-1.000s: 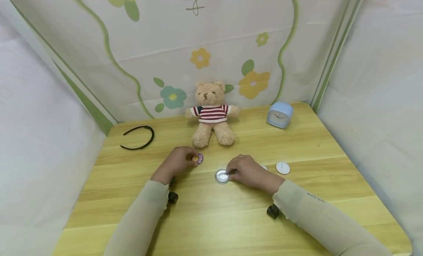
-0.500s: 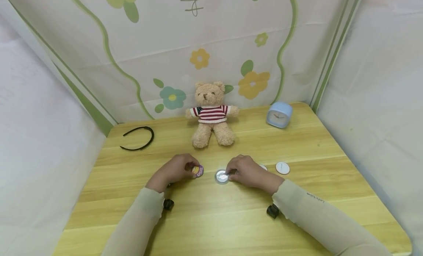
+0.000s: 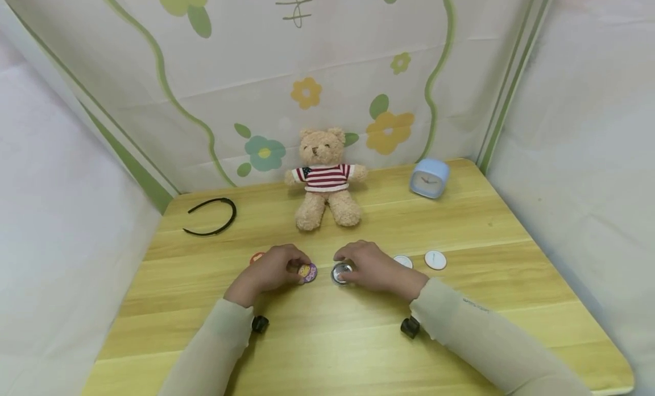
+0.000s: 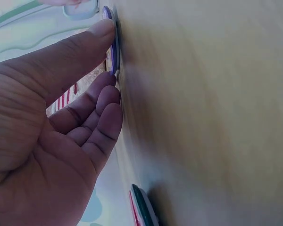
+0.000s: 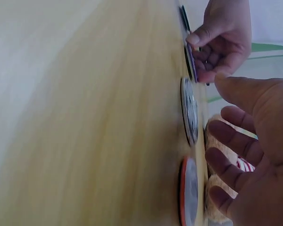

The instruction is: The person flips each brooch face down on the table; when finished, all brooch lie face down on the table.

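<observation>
My left hand (image 3: 273,271) pinches a round purple badge (image 3: 309,272) with a yellow figure on it, thumb on one edge and fingertips on the other. In the left wrist view that badge (image 4: 112,47) lies flat at the tabletop. To its right is a silver round badge (image 3: 340,274), plain metallic side up. My right hand (image 3: 376,268) hovers over the silver badge, thumb and fingers spread. The right wrist view shows a gap between those loosely bent fingers and the silver badge (image 5: 189,112). A red badge (image 3: 256,257) lies partly hidden behind my left hand.
Two white-faced round badges, one nearer (image 3: 403,261) and one farther right (image 3: 435,260), lie beyond my right hand. A teddy bear (image 3: 327,180) sits at the back, a blue clock (image 3: 429,179) at back right, a black headband (image 3: 211,217) at back left.
My left hand has brought the purple badge toward me, beside the silver badge, uncovering part of the red badge. My right hand has loosened from the silver badge's edge and shifted slightly left over it.
</observation>
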Action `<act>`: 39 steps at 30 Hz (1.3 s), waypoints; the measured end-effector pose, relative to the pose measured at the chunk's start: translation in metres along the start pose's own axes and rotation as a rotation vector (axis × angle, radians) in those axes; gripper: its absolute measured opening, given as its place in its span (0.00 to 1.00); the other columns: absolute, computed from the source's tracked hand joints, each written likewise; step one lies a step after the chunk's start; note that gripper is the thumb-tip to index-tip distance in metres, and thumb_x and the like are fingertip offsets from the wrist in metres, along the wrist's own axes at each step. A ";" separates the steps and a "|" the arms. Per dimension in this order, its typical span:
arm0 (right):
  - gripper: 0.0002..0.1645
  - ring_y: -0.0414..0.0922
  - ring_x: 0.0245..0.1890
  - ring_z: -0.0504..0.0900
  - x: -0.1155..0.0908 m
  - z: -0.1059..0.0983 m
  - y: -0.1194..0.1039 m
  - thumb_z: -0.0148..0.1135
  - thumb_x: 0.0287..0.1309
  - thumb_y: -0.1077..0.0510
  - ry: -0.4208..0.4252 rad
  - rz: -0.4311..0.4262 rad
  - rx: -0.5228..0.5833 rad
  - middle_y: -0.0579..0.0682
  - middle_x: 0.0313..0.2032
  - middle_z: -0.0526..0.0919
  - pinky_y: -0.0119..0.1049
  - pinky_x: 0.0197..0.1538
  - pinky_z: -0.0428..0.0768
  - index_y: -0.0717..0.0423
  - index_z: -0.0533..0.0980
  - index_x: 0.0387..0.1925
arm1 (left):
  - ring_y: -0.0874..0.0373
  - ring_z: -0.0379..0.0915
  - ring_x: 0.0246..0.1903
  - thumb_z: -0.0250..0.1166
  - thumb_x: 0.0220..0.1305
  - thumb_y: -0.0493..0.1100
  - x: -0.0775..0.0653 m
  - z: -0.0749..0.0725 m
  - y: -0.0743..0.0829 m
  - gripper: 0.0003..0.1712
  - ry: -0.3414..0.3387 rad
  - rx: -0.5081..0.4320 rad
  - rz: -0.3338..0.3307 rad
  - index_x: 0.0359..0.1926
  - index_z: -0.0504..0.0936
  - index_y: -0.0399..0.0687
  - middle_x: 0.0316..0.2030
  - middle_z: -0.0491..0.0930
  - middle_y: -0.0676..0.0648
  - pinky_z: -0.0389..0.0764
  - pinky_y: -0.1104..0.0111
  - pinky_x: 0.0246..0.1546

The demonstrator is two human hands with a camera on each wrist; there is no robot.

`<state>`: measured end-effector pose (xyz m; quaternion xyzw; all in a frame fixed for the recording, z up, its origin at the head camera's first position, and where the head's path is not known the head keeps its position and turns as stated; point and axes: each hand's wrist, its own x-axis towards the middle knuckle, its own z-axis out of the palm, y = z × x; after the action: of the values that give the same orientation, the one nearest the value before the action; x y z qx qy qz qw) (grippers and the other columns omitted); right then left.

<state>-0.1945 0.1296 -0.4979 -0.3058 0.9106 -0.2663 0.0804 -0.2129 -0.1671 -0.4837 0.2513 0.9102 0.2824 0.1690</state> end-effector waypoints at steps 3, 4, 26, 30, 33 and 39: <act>0.26 0.50 0.64 0.82 0.005 0.004 -0.010 0.73 0.71 0.46 -0.011 0.005 0.008 0.46 0.61 0.88 0.54 0.71 0.76 0.49 0.83 0.66 | 0.58 0.81 0.49 0.82 0.63 0.40 -0.001 0.000 0.001 0.19 0.001 0.000 0.011 0.55 0.91 0.53 0.47 0.86 0.55 0.84 0.56 0.56; 0.27 0.50 0.65 0.81 0.008 0.006 -0.013 0.74 0.71 0.46 -0.016 0.007 0.010 0.46 0.62 0.88 0.54 0.72 0.76 0.49 0.82 0.66 | 0.58 0.81 0.49 0.82 0.63 0.40 -0.001 -0.001 0.001 0.19 0.001 0.002 0.013 0.55 0.91 0.53 0.47 0.86 0.55 0.84 0.56 0.56; 0.12 0.41 0.47 0.81 0.033 0.039 -0.042 0.74 0.72 0.46 0.054 -0.043 -0.173 0.39 0.49 0.90 0.44 0.59 0.81 0.44 0.89 0.51 | 0.56 0.83 0.53 0.80 0.65 0.38 -0.006 0.000 0.004 0.16 -0.013 0.029 0.042 0.53 0.90 0.51 0.52 0.88 0.53 0.84 0.53 0.60; 0.11 0.41 0.46 0.81 0.032 0.039 -0.042 0.74 0.72 0.46 0.065 -0.048 -0.163 0.39 0.48 0.90 0.45 0.58 0.81 0.44 0.89 0.50 | 0.57 0.83 0.52 0.79 0.65 0.36 -0.007 0.002 0.001 0.16 -0.010 0.044 0.063 0.53 0.91 0.51 0.52 0.88 0.53 0.85 0.54 0.58; 0.12 0.41 0.47 0.81 0.031 0.039 -0.042 0.72 0.73 0.46 0.069 -0.047 -0.155 0.39 0.48 0.90 0.45 0.58 0.81 0.44 0.89 0.52 | 0.57 0.85 0.53 0.78 0.67 0.36 -0.008 0.002 -0.001 0.15 -0.017 0.032 0.078 0.53 0.91 0.52 0.52 0.89 0.54 0.86 0.56 0.58; 0.11 0.42 0.49 0.84 0.030 0.036 -0.042 0.65 0.79 0.46 0.088 -0.051 -0.117 0.38 0.48 0.91 0.47 0.62 0.80 0.42 0.88 0.51 | 0.56 0.87 0.56 0.71 0.75 0.38 -0.015 -0.005 -0.004 0.13 -0.016 0.026 0.111 0.55 0.92 0.56 0.53 0.91 0.56 0.86 0.55 0.60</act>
<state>-0.1863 0.0676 -0.5058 -0.3211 0.9191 -0.2279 0.0156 -0.2048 -0.1804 -0.4795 0.3059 0.8971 0.2774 0.1571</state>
